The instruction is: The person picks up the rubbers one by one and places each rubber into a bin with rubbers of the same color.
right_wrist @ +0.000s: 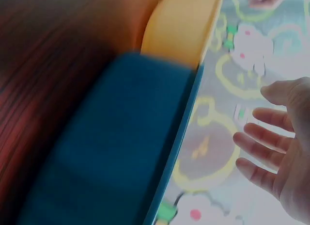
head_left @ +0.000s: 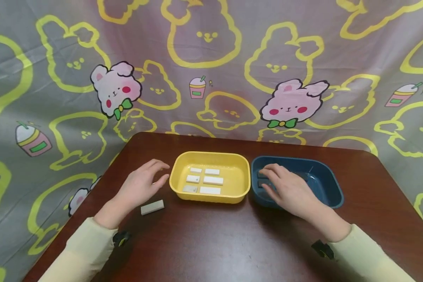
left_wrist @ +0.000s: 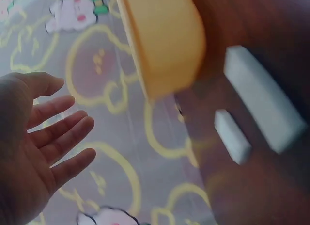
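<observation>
My left hand (head_left: 141,184) hovers at the left side of a yellow tray (head_left: 246,176), its fingers spread and nothing between them. Just below that hand, a white block (head_left: 152,207) lies on the table. The left wrist view has a larger white block (left_wrist: 264,99) and a smaller white block (left_wrist: 232,136) on the wood. Inside the yellow tray, several white blocks (head_left: 213,180) lie in two columns. Over the left part of a dark blue tray (head_left: 333,192) is my right hand (head_left: 289,190), holding nothing. Beneath its fingers are dark pieces (head_left: 264,182), partly hidden.
Both trays stand side by side, touching or nearly so, on a dark brown wooden table (head_left: 211,235). Behind and to the left hangs a grey cloth (head_left: 225,78) with cartoon animals in yellow outline.
</observation>
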Tool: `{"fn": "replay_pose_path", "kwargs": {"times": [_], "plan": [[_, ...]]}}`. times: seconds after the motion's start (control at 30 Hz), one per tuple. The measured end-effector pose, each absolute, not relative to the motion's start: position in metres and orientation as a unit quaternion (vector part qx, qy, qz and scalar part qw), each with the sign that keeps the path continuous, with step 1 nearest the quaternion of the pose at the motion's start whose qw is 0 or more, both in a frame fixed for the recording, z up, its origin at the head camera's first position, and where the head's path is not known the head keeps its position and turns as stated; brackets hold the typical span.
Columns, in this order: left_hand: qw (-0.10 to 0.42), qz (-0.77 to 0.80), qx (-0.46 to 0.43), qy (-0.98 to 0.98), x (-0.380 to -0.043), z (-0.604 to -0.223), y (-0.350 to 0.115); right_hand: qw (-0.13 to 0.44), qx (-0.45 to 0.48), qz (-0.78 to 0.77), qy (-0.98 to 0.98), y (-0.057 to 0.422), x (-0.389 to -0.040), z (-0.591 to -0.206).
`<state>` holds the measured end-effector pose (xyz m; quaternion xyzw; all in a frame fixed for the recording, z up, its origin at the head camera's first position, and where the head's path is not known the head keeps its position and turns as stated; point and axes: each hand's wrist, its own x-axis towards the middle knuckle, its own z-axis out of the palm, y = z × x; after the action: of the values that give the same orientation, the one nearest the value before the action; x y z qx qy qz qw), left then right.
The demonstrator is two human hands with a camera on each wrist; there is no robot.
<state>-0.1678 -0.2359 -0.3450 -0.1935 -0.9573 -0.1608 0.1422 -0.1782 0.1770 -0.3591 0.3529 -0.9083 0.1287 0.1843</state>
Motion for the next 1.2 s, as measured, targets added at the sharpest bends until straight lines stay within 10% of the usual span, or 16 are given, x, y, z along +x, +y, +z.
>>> {"fn": "replay_pose_path", "kwargs": {"times": [0.3, 0.7, 1.2], "plan": [[0.053, -0.145, -0.130, -0.979, -0.168, -0.364, -0.265, 0.125, 0.410, 0.082, -0.900, 0.128, -0.176, -0.368], [-0.024, -0.071, -0.131, -0.989, -0.193, -0.398, -0.286, 0.182, 0.452, 0.084, -0.869, 0.119, -0.177, -0.395], [-0.010, -0.047, -0.157, -0.986, -0.199, -0.410, -0.289, 0.193, 0.467, 0.063, -0.861, 0.119, -0.180, -0.400]]}}
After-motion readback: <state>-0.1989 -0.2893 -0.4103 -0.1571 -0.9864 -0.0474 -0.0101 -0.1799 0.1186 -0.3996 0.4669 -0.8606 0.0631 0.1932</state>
